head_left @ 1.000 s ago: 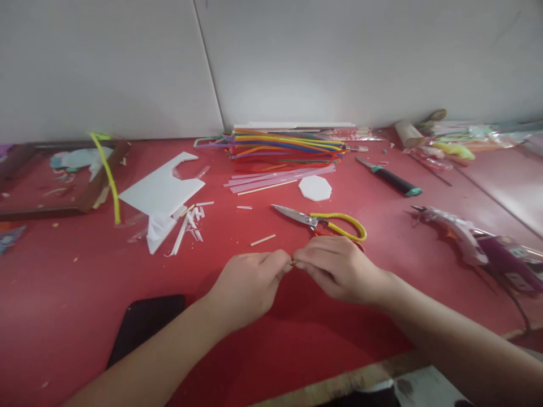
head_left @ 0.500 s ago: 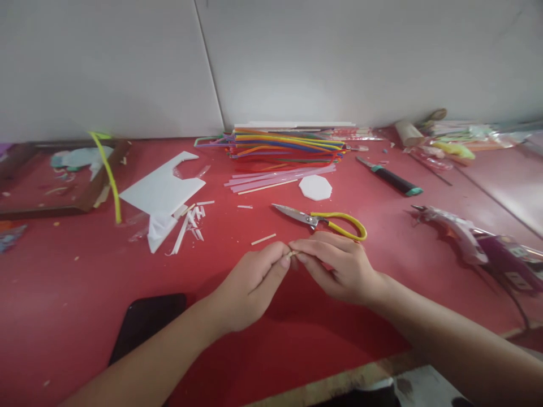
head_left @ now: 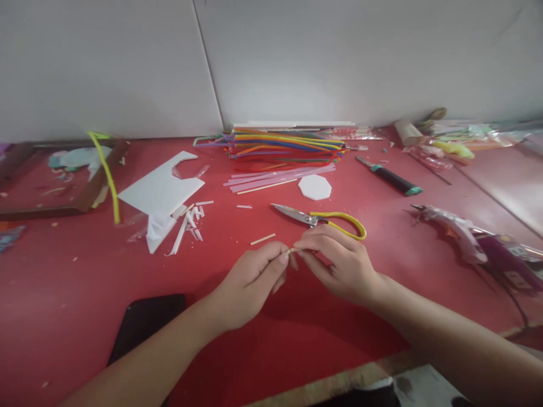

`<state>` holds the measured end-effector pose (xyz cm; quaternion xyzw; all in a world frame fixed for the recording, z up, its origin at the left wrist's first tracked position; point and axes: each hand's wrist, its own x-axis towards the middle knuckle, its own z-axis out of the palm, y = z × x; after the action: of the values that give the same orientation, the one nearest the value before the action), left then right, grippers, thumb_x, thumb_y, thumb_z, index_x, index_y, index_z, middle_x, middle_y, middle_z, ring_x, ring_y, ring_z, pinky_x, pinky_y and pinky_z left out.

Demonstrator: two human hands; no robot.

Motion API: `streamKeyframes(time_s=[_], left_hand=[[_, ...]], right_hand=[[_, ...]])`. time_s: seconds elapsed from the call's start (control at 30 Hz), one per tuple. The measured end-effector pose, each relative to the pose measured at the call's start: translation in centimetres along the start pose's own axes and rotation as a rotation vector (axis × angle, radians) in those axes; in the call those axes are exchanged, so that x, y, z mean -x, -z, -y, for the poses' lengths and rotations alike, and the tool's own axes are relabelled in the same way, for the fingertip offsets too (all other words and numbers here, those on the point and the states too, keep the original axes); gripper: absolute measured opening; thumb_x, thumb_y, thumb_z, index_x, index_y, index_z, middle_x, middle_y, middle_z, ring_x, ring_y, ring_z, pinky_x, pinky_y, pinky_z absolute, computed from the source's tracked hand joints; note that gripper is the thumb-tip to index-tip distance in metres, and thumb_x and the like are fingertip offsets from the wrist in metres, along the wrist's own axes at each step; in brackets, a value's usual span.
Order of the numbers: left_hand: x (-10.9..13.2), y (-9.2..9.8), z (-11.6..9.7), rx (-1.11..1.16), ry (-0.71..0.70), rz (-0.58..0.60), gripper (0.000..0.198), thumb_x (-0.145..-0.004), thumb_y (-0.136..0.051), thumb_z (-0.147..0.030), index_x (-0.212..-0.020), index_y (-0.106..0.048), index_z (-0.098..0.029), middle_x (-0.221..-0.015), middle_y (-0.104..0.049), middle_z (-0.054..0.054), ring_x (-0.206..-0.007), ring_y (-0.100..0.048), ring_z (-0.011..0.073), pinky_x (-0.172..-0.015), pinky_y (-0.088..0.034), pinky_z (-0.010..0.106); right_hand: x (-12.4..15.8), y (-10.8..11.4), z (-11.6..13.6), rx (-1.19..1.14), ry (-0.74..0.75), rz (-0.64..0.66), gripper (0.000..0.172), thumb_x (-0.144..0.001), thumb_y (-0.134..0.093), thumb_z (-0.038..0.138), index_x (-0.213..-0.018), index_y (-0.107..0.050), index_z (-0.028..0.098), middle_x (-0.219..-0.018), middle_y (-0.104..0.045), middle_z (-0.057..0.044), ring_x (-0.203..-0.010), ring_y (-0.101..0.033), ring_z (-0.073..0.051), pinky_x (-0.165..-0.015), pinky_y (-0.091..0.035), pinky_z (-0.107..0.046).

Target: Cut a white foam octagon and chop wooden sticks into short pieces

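Note:
Between my fingertips is a short, thin wooden stick [head_left: 291,250], pale in colour and mostly covered by the fingers. My left hand [head_left: 254,280] pinches its left end between thumb and forefinger. At the other end, my right hand [head_left: 341,263] closes its thumb and fingers on it. Just beyond the hands lie scissors [head_left: 311,219] with yellow handles, their blades pointing left. Another short wooden stick [head_left: 263,239] rests on the red table [head_left: 220,249] near my left hand. A white octagonal piece [head_left: 314,187] is farther back.
Left are cut white card [head_left: 163,189], white scraps [head_left: 189,223], a phone [head_left: 146,322] and a tray [head_left: 46,213]. Coloured pipe cleaners [head_left: 288,144] and pink strips [head_left: 275,176] lie by the wall. On the right are a knife [head_left: 394,180] and a glue gun [head_left: 456,233].
The fingertips have shifted slightly apart, so more of the stick shows between them. My left hand's lower fingers have uncurled a little. Objects on the table stay where they were.

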<state>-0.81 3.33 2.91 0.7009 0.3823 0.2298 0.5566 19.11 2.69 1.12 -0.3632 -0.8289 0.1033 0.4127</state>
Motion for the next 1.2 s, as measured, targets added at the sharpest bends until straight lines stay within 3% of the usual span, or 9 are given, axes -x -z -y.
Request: streamKeyframes(time_s=[0.27,0.5,0.63,0.8,0.93,1.0,1.1,1.2], left_hand=[[0.0,0.1,0.4,0.041,-0.01,0.026,0.037,-0.101,-0.033,-0.037,-0.074,-0.05,-0.019,-0.068,-0.054,-0.003,-0.065,-0.05,0.0111,-0.067,-0.04,0.026],[-0.1,0.3,0.9,-0.009,-0.076,-0.112,0.029,-0.1,-0.037,-0.036,-0.089,-0.06,-0.021,-0.084,-0.06,0.0,-0.079,-0.056,0.0133,-0.075,-0.044,0.027],[-0.5,0.4,1.4,-0.107,-0.108,-0.261,0.026,-0.098,-0.043,-0.036,-0.095,-0.065,-0.022,-0.09,-0.061,0.001,-0.084,-0.058,0.0136,-0.078,-0.046,0.026],[-0.9,0.6,1.8,-0.077,-0.097,-0.368,0.02,-0.093,-0.053,-0.036,-0.1,-0.068,-0.025,-0.094,-0.067,0.0,-0.086,-0.063,0.0135,-0.08,-0.05,0.025],[-0.9,0.6,1.9,-0.044,-0.084,-0.4,0.017,-0.091,-0.058,-0.035,-0.099,-0.069,-0.026,-0.097,-0.071,0.001,-0.089,-0.066,0.0142,-0.08,-0.052,0.025],[-0.9,0.6,2.0,-0.092,-0.105,-0.41,0.017,-0.091,-0.058,-0.034,-0.1,-0.07,-0.026,-0.1,-0.072,0.001,-0.092,-0.067,0.0146,-0.081,-0.052,0.025],[-0.8,0.6,2.1,-0.194,-0.148,-0.415,0.016,-0.091,-0.058,-0.032,-0.1,-0.071,-0.027,-0.099,-0.072,0.001,-0.091,-0.067,0.0138,-0.075,-0.053,0.022],[-0.7,0.6,2.1,-0.284,-0.168,-0.439,0.015,-0.091,-0.059,-0.03,-0.099,-0.071,-0.026,-0.095,-0.073,0.0,-0.086,-0.068,0.0128,-0.067,-0.052,0.019]], right_hand=[[-0.1,0.2,-0.1,-0.001,-0.002,0.004,0.015,-0.088,-0.055,0.006,-0.096,-0.06,0.018,-0.088,-0.065,-0.004,-0.083,-0.062,-0.015,-0.079,-0.051,-0.028],[0.3,0.0,0.1,-0.028,-0.092,-0.064,0.026,-0.09,-0.054,0.007,-0.112,-0.058,0.02,-0.095,-0.07,-0.004,-0.084,-0.067,-0.014,-0.076,-0.054,-0.025],[0.3,0.1,0.1,-0.23,-0.239,-0.031,0.025,-0.093,-0.045,0.007,-0.103,-0.063,0.021,-0.084,-0.07,-0.001,-0.071,-0.067,-0.011,-0.067,-0.055,-0.023],[0.0,-0.1,0.2,-0.567,-0.429,-0.059,0.021,-0.093,-0.046,0.011,-0.107,-0.058,0.021,-0.1,-0.072,-0.005,-0.094,-0.07,-0.015,-0.08,-0.057,-0.028],[-0.3,-0.3,0.1,-0.568,-0.533,-0.026,0.009,-0.092,-0.056,0.021,-0.099,-0.062,0.021,-0.075,-0.071,0.0,-0.066,-0.069,-0.013,-0.063,-0.056,-0.024],[-0.5,-0.4,-0.1,-0.44,-0.494,-0.009,0.011,-0.09,-0.059,0.024,-0.096,-0.068,0.021,-0.07,-0.068,0.001,-0.059,-0.064,-0.012,-0.058,-0.054,-0.024],[-0.7,-0.8,-0.4,-0.274,-0.374,-0.006,0.013,-0.088,-0.062,0.021,-0.096,-0.073,0.022,-0.082,-0.068,-0.003,-0.073,-0.065,-0.014,-0.068,-0.053,-0.027],[-0.6,-1.4,-0.5,-0.273,-0.318,0.018,0.016,-0.09,-0.06,0.017,-0.099,-0.072,0.022,-0.085,-0.069,-0.004,-0.077,-0.065,-0.014,-0.073,-0.053,-0.027]])
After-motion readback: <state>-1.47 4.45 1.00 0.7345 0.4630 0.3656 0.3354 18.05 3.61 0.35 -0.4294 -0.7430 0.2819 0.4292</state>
